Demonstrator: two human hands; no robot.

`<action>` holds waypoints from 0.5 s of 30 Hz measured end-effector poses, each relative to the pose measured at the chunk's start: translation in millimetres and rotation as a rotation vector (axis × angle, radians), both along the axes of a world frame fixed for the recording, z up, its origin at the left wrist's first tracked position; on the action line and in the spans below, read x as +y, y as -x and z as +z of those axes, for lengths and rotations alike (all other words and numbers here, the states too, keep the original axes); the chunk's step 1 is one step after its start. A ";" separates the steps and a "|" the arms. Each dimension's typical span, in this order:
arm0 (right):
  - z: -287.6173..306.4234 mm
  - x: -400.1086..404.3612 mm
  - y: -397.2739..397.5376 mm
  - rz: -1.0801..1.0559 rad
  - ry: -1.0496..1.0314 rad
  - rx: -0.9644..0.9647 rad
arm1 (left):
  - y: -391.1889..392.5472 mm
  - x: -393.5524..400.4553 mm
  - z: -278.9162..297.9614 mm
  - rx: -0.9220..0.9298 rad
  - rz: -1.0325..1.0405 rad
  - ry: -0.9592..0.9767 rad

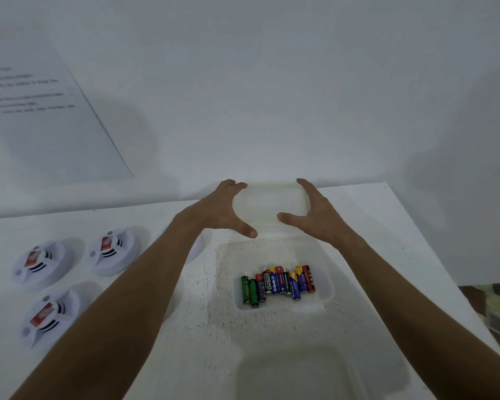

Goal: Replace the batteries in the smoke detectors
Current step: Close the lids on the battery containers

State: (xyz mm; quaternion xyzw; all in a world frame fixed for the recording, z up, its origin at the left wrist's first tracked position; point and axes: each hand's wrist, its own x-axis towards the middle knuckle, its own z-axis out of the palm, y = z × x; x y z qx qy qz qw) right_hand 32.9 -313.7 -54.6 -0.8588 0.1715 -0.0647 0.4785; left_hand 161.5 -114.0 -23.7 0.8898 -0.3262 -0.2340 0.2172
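Note:
A translucent plastic lid [269, 203] is held at the back of the white table, near the wall. My left hand [223, 209] grips its left side and my right hand [318, 215] its right side, fingers over the far edge and thumbs at the near edge. Just in front of it stands an uncovered clear container [328, 287] holding several batteries [277, 284] in green, blue, red and black, lying side by side. Three white round smoke detectors [41, 264] [113, 249] [48, 316] with red stickers lie at the left. Another one [198, 249] is mostly hidden behind my left forearm.
A second translucent container [315, 373] sits at the near edge of the table. A printed sheet [41, 111] hangs on the wall at the left. The table's right edge [433, 255] runs diagonally, with floor and other items beyond it.

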 end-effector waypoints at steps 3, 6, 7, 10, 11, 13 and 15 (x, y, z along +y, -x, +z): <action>0.1 -0.3 -3.0 0.052 0.037 0.016 | -2.5 0.2 0.8 -0.047 -0.027 0.010; -0.7 -4.7 -5.9 0.091 0.045 0.012 | -4.9 -1.5 0.0 -0.061 -0.035 0.012; 0.1 -6.2 -7.6 0.107 0.048 0.007 | -6.7 -2.6 -0.5 -0.057 -0.042 0.010; 0.5 -11.5 -14.4 0.144 0.052 0.022 | -11.0 -5.7 -0.4 -0.059 -0.081 -0.019; -0.1 -13.5 -16.2 0.155 0.051 0.036 | -12.0 -6.7 -0.6 -0.060 -0.094 -0.028; -0.6 -16.7 -18.4 0.180 0.036 0.051 | -12.5 -8.2 -1.7 -0.065 -0.108 -0.041; -0.1 -18.4 -19.9 0.203 0.012 0.028 | -13.1 -8.7 -3.3 -0.072 -0.103 -0.047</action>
